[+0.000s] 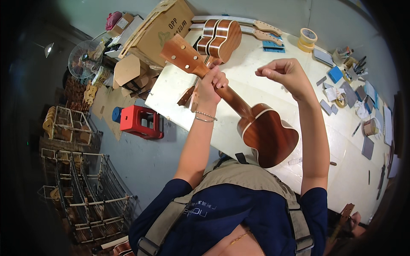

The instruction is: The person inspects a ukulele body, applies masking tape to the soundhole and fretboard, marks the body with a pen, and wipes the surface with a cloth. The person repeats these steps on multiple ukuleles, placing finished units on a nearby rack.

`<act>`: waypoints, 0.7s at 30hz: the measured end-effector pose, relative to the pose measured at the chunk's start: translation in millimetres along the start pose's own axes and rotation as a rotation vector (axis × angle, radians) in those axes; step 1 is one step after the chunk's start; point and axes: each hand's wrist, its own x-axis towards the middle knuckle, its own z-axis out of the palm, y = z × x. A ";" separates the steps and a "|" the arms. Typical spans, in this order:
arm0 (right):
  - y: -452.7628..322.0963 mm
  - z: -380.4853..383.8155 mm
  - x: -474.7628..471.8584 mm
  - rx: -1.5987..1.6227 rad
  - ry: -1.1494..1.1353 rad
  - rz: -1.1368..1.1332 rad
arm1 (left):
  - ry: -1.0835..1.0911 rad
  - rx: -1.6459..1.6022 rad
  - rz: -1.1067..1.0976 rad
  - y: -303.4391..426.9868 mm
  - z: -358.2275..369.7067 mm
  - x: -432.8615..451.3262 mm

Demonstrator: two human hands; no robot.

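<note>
My left hand (212, 79) is wrapped around the upper neck of a ukulele (269, 137), just below its headstock (183, 52). The glossy brown back faces up, with pale binding along the edge; several pale round spots mark the headstock. Its body lies low over the table's near edge, close to my apron (237, 174). Above the table, to the right of the neck, my right hand (283, 75) hangs with bent wrist and fingers pinched to the thumb. Nothing shows between those fingertips.
On the white table (243, 86) stand two ukulele bodies (221, 38), pale necks (267, 30), masking tape rolls (307, 39) and sanding pads (335, 74). A cardboard box (163, 33) sits at its far left. A red stool (141, 122) and racks (86, 192) occupy the floor. Another person's hand (355, 220) shows lower right.
</note>
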 end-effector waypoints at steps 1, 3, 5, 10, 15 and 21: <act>10.8 0.2 -4.5 0.030 0.021 0.027 | 0.031 -0.002 -0.008 -0.7 -7.1 1.3; 29.3 1.6 -11.3 0.075 0.069 0.055 | 0.082 0.007 -0.016 -1.2 -17.7 0.9; 48.6 1.1 -15.7 0.111 0.101 0.047 | 0.114 0.036 -0.013 0.5 -23.4 1.0; 44.7 36.7 -23.6 -0.293 0.164 -0.004 | 0.123 0.020 -0.036 0.6 -17.5 3.8; 20.1 99.3 -45.5 -0.647 0.214 -0.145 | -0.306 0.304 0.039 8.0 53.2 -17.9; 4.2 120.9 -88.2 -0.743 0.749 -0.131 | -0.581 0.676 0.269 17.4 49.1 -40.6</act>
